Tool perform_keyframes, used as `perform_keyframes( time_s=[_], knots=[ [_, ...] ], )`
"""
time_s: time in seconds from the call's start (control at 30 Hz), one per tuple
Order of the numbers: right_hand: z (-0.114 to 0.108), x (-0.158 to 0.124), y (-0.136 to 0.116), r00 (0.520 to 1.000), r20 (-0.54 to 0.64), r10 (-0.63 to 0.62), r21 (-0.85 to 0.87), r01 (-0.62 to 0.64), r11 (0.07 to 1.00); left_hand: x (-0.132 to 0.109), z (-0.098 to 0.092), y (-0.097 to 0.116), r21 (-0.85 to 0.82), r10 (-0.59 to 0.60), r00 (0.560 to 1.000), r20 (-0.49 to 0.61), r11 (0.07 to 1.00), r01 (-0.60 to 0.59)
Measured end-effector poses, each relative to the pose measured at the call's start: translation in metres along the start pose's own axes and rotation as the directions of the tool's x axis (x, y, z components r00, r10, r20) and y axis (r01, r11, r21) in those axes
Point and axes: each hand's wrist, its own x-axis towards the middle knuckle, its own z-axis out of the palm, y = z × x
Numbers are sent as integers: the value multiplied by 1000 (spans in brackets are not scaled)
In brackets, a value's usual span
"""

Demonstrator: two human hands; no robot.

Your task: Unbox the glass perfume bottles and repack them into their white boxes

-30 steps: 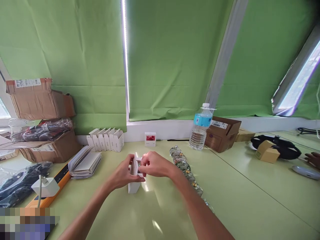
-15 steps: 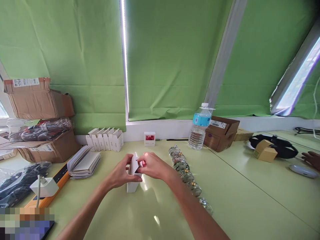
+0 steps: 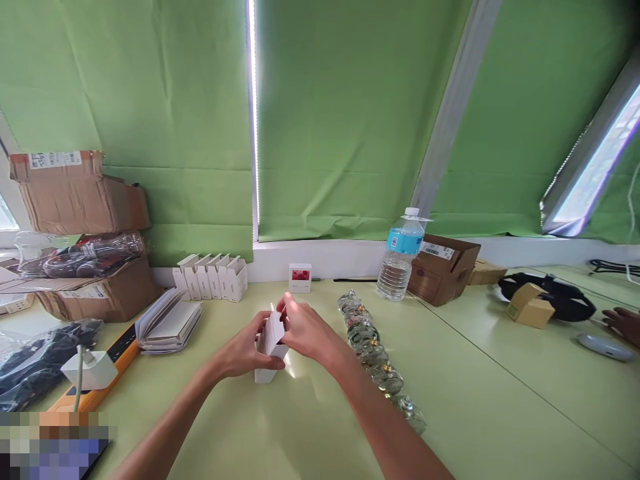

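White carton (image 3: 266,357) upright on the table (image 3: 320,427), long axis nearly vertical, top leaning slightly right; left hand (image 3: 243,352) and right hand (image 3: 305,330) clasping its upper end, fingers (image 3: 285,308) closed around it, earlier red glimpse now hidden. Right of the carton, a line of glass pieces (image 3: 373,353); beyond it, a row of small white boxes (image 3: 210,279).

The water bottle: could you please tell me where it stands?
In the head view, the water bottle stands right of centre at the back, left of a cardboard box.
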Motion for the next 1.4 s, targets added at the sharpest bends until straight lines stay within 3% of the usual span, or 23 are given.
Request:
perform_keyframes(
  time_s=[0.2,0.4,0.63,0.8,1.1,1.4],
  knots=[
    [8,6,1,990,-104,99,77,-91,993,0,-2,-2,-39,24,1000,5,999,-23],
    [6,1,-3,997,19,-75,-146,77,986,-1,-4,4,-22,27,999,21,999,-26],
    [16,-7,-12,995,98,-14,-278,41,960,-8,-15,14,-27,4,987,161,1000,1],
    [26,-7,-10,984,167,56,-227,-17,974,-11,-21,18,-34,-61,969,238,997,71],
    [46,1,-3,981,115,153,-138,-137,981,-7,-19,2,-50,-63,977,205,996,75],
    [60,3,11,998,52,40,53,-42,998,-5,-22,-7,-1,-70,984,163,997,71]
  ],
)
